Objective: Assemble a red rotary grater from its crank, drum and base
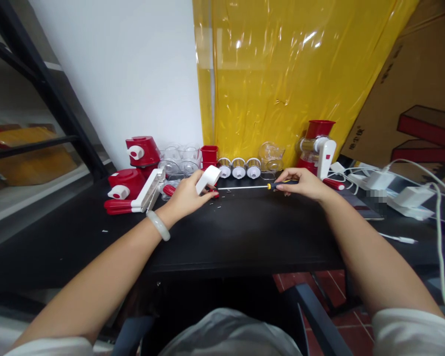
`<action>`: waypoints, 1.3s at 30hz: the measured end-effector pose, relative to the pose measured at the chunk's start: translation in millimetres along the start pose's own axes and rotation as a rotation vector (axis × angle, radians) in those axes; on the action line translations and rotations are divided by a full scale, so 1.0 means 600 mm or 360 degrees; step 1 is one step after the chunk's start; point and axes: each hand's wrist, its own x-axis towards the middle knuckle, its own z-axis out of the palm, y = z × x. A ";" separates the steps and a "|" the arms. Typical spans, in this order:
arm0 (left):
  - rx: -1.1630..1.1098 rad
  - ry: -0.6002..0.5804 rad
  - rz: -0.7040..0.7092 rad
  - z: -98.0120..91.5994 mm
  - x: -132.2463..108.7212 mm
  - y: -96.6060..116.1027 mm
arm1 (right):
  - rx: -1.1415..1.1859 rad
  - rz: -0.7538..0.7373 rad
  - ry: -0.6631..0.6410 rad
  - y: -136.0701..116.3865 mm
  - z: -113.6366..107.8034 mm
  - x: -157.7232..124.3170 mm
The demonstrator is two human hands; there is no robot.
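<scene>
My left hand is closed around a white plastic part with a rounded top, held just above the black table. Something small and red shows beneath it, partly hidden by my fingers. My right hand grips the dark blue and yellow handle of a screwdriver. Its long metal shaft lies level and points left, and the tip reaches the white part near my left fingertips. Whether the tip touches a screw is too small to tell. Several tiny white bits lie on the table below the shaft.
Red and white grinder bodies stand at left, beside clear plastic cups. Three metal drums line the back edge. An assembled grinder stands at right, near a power strip with trailing cables. A yellow plastic curtain hangs behind.
</scene>
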 end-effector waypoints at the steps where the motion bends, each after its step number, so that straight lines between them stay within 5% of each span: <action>1: 0.0006 0.0013 0.0003 0.000 0.000 -0.001 | -0.0009 -0.0001 0.0002 0.000 0.000 0.000; 16: -0.0270 0.0057 0.0075 0.007 0.003 -0.018 | -0.0064 -0.0015 0.0096 0.004 -0.014 -0.005; 39: -0.0080 0.0060 0.0075 0.001 0.002 -0.007 | -0.0088 -0.0003 0.0030 0.000 -0.008 -0.006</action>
